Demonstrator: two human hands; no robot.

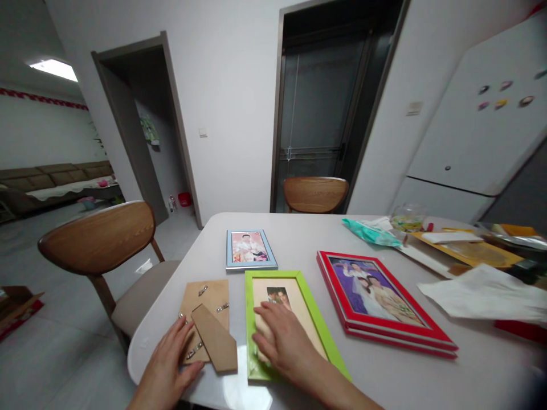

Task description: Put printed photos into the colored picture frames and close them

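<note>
Half-open right hand (284, 339) is laid over a small photo (278, 292) in a lime-green rectangular frame (318, 322); brown fibreboard backing (212, 327) is touched, ungripped, by the open left hand (167, 357).

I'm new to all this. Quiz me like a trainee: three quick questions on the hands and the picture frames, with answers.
1. True or false: the right hand is over the green frame.
2. The left hand touches: A) a wooden chair; B) a brown backing board; C) a refrigerator.
3. Fill in: the green frame lies between the backing board and the stacked ____ frames.

Key: 1. True. 2. B. 3. Red; the stacked red frames lie on the right-hand side of the green one.
</note>
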